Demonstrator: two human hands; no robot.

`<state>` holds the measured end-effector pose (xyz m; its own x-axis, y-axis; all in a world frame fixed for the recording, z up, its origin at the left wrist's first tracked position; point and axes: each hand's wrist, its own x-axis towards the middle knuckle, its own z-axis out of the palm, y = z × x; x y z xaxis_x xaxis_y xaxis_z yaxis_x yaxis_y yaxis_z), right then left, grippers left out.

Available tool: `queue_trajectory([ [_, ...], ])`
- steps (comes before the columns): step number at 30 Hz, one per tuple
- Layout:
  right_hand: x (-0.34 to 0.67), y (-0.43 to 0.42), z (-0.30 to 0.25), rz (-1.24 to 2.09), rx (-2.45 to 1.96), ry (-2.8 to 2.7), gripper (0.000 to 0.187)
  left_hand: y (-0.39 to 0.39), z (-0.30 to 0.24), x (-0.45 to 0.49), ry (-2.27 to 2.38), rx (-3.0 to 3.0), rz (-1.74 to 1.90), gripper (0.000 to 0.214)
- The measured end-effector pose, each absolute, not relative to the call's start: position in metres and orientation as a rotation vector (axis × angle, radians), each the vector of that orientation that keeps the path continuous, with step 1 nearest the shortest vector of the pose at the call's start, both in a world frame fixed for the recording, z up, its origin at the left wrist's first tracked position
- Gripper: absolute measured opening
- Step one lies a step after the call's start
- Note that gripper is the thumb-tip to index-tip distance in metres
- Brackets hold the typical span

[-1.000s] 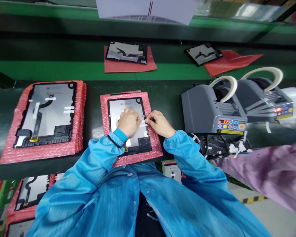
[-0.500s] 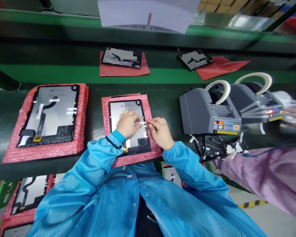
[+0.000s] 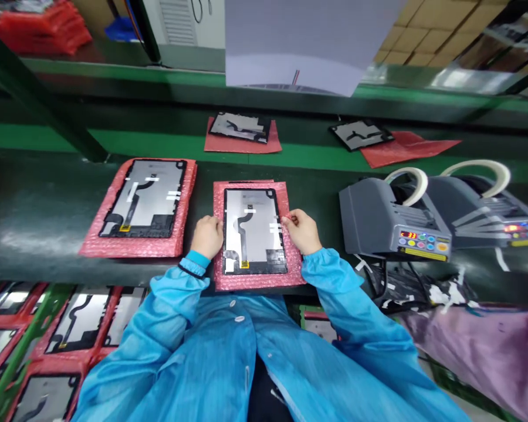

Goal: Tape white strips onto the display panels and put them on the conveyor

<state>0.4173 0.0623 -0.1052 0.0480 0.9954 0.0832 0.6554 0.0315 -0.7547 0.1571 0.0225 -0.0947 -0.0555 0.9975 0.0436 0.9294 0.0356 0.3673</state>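
Now left hand (image 3: 206, 234), right hand (image 3: 302, 231) flank flat panel (image 3: 254, 228), bubbly wrap (image 3: 257, 280).

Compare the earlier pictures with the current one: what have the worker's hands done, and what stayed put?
Both hands left the middle of the tablet panel: the left hand moved to its left edge, the right hand to its right edge, uncovering white tape strips. The panel stays on its pink bubble wrap, the tape dispenser at right.

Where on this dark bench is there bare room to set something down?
Bare dark bench lies left of the left pink bubble-wrap pad, and a strip between the middle pad and the grey tape dispenser. Crowded: the right, with dispensers and cables.
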Motion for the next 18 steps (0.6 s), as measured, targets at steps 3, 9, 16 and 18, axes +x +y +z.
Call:
queue_trajectory([
  [3, 0.413, 0.056, -0.107, 0.693, -1.653, -1.524, 0.019, 0.022, -0.094, 0.169, 2.062, 1.975, 0.379, 0.028],
  [9, 0.413, 0.042, -0.072, 1.207, -1.431, -1.204, 0.05, 0.009, -0.051, 0.187, 2.164, 1.883, 0.32, 0.026],
  [16, 0.276, 0.09, -0.018, 1.266, -0.968, -1.59, 0.03, 0.0, 0.032, 0.071, 2.618, 1.623, 0.381, 0.03],
  [18, 0.22, 0.11, -0.021, 1.144, -1.061, -1.765, 0.021, 0.005, 0.033, 0.029, 2.701, 1.613, 0.275, 0.031],
])
